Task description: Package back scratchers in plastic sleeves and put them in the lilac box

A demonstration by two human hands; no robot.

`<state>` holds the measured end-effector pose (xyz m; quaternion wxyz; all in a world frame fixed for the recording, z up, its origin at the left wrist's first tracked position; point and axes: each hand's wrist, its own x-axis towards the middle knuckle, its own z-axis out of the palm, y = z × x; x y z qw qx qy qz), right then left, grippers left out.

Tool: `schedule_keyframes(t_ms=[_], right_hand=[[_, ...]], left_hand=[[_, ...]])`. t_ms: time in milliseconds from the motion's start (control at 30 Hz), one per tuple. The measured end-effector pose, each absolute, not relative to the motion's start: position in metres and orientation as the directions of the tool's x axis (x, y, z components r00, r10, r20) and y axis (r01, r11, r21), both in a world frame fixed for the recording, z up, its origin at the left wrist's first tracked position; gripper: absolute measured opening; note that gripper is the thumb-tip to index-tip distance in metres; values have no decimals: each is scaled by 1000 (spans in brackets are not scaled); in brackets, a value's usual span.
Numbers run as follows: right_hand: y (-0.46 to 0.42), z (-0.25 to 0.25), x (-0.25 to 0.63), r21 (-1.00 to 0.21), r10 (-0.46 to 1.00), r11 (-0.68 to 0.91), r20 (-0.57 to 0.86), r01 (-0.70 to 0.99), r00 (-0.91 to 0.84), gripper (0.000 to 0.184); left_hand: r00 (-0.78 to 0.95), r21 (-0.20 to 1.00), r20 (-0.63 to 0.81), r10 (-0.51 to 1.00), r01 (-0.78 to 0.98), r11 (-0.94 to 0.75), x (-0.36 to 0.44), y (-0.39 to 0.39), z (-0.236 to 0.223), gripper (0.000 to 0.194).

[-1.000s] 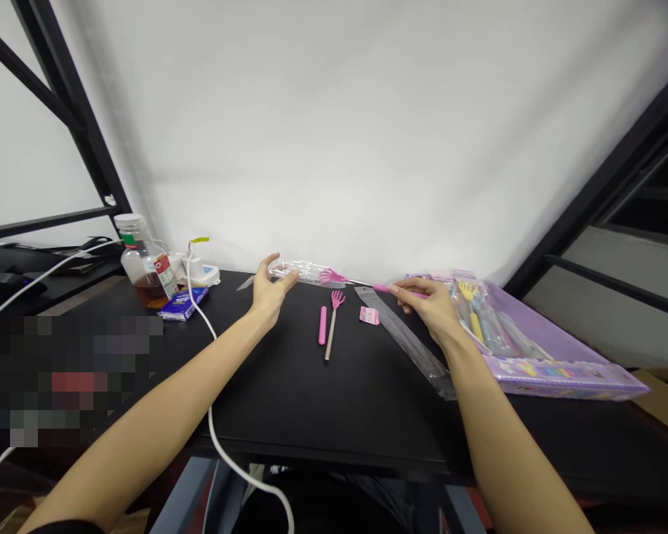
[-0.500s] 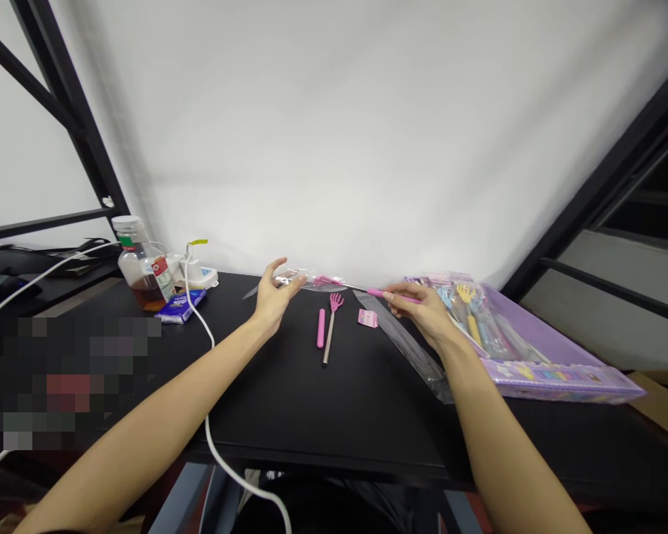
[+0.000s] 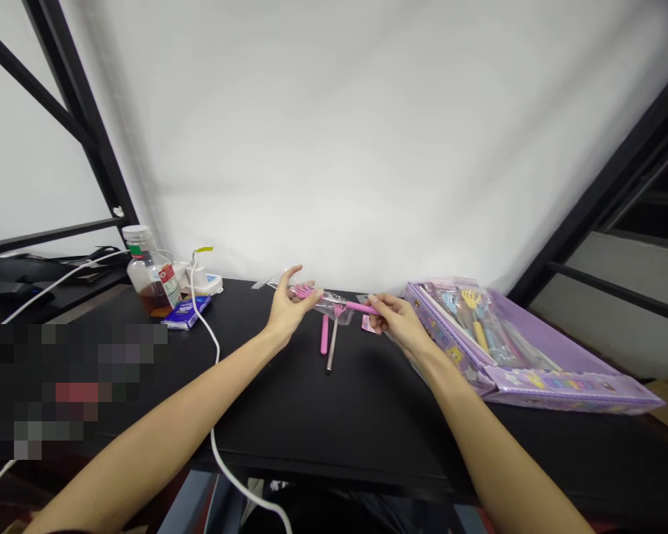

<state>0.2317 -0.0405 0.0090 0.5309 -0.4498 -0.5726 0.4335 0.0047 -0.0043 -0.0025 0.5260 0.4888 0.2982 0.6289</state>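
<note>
Fingers of your left hand point(image 3: 289, 308) stand spread and half open with the thumb raised, their tips at a clear plastic sleeve point(image 3: 334, 304), though you can't tell whether they actually grip it. Your right hand point(image 3: 398, 322) is nearly closed, its thumb and fingers pinching the pink handle of a back scratcher point(image 3: 361, 306). That back scratcher spans the gap between your hands, its pink claw point(image 3: 303, 291) inside the sleeve right by your left fingertips. Just below it on the black table point(image 3: 312, 423), a second back scratcher point(image 3: 332, 345) lies with its pink claw toward the far edge and its metal shaft toward you. A pink tube point(image 3: 324, 334) lies just beside it, and a small pink packet point(image 3: 368, 325) sits partly hidden behind your right hand. To the right of that hand, a purple tray point(image 3: 539, 382) holds more back scratchers, including a yellow one point(image 3: 475, 315). Toward the far left corner stand a bottle point(image 3: 151, 278) with brown liquid inside and a white plug adapter point(image 3: 203, 280), with a blue packet point(image 3: 186, 312) in front of them. A white cable point(image 3: 216, 354) runs across the table toward you.
</note>
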Motion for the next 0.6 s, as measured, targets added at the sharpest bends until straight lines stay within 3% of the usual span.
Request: schedule_keyframes(t_ms=[167,367,500,600], right_hand=[[-44,2,208,-966,970,243,242,83,-33,47],[-52,15,216,-981,957,192,188,-2,-219,36],[-53,19,233,-984,941,179,171,3,-293,45],[-53,17,233,-983,925,156,110,98,-364,48]], left_hand=[[92,897,308,947,-359,-257,14,-12,-4,86],[59,888,305,950,-377,-262,7,-5,2,84],[53,872,289,956,-427,-240,-3,2,3,86],[101,877,270,957,-437,-201,-4,2,2,87]])
